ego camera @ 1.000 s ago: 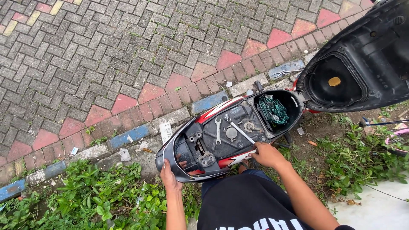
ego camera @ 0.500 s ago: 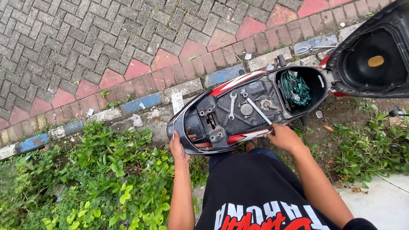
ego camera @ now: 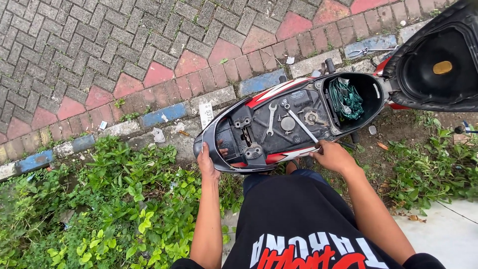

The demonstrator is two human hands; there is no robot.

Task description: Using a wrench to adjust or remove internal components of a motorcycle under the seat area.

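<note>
The scooter [ego camera: 279,130] stands with its tail toward the person, seat [ego camera: 438,65] tipped up at its front end and the black underseat tray laid bare. The right hand [ego camera: 334,155] is closed around the grip end of a long T-handle wrench [ego camera: 301,126], whose shaft slants up across the tray from the scooter's near edge. The left hand [ego camera: 208,162] clasps the scooter's rear rim, fingers [ego camera: 222,148] curled over it into the tail opening (how tightly, the view does not show). Just left of the T-handle's tip, a silver open-end spanner [ego camera: 270,118] lies loose on the tray. Toward the scooter's front, the storage well holds a bundle of green cord [ego camera: 345,99]. Beyond the scooter's far side runs a painted kerb [ego camera: 164,113] with a white scrap [ego camera: 205,113] on it, then grey and red paving bricks [ego camera: 124,45]; pliers [ego camera: 366,51] rest on the kerb near the seat hinge. On the scooter's near side, leafy weeds [ego camera: 124,204] crowd the ground around the person's black shirt [ego camera: 303,224]
</note>
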